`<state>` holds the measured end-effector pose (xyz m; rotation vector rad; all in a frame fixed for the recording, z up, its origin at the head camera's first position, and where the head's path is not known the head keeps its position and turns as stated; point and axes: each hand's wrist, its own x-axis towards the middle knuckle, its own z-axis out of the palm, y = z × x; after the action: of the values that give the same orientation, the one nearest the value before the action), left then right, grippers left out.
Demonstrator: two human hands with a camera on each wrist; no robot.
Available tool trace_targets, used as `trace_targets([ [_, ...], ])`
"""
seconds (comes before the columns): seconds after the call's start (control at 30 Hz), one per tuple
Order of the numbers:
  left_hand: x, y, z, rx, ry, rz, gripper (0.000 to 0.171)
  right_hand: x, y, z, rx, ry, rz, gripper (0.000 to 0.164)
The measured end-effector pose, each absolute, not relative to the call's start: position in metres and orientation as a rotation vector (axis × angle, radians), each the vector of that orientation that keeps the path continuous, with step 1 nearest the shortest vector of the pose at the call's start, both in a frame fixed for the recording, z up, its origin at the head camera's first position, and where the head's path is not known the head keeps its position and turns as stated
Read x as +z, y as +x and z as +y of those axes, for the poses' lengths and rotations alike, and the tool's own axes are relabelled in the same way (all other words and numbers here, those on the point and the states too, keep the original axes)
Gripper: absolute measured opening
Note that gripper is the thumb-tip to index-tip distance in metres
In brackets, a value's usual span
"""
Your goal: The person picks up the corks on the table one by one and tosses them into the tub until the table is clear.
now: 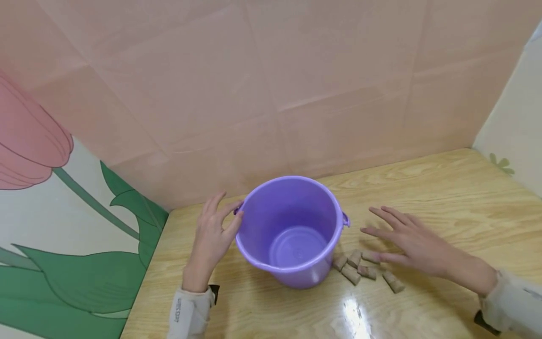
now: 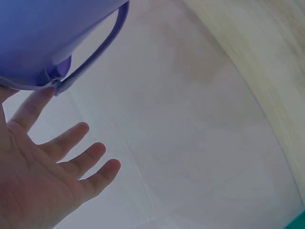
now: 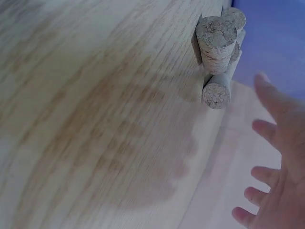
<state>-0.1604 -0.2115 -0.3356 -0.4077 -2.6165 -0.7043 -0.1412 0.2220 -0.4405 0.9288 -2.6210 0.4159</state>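
Observation:
A purple plastic bucket (image 1: 292, 278) stands upright on the wooden table, and I can see down to its bare bottom. The thumb and index finger of my left hand (image 1: 211, 235) touch its left rim beside the handle hinge; the other fingers are spread away from it. In the left wrist view, that hand (image 2: 38, 181) has its index fingertip at the hinge of the purple handle (image 2: 97, 52). My right hand (image 1: 417, 247) hovers with spread fingers, holding nothing, close to several corks (image 1: 366, 271) lying right of the bucket. Cork ends (image 3: 217, 33) show in the right wrist view.
A pinkish covering (image 1: 271, 94) rises behind the wooden table (image 1: 444, 188). On the left is a wall picture with a pink tulip (image 1: 29, 136) and green leaves (image 1: 93, 278). A pale wall (image 1: 516, 122) bounds the right side.

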Motion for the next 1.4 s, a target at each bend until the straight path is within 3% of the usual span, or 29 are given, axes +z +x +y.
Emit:
trace_targets([
  [0.4,-0.337,-0.161,-0.211,-0.74,-0.38,-2.624,0.033,-0.448,-0.149,0.221,0.42,1.142,-2.505,0.043],
  [1.4,-0.339,-0.161,-0.211,-0.765,-0.376,-2.616,0.033,-0.453,-0.156,0.217,0.393,1.216,-2.451,0.04],
])
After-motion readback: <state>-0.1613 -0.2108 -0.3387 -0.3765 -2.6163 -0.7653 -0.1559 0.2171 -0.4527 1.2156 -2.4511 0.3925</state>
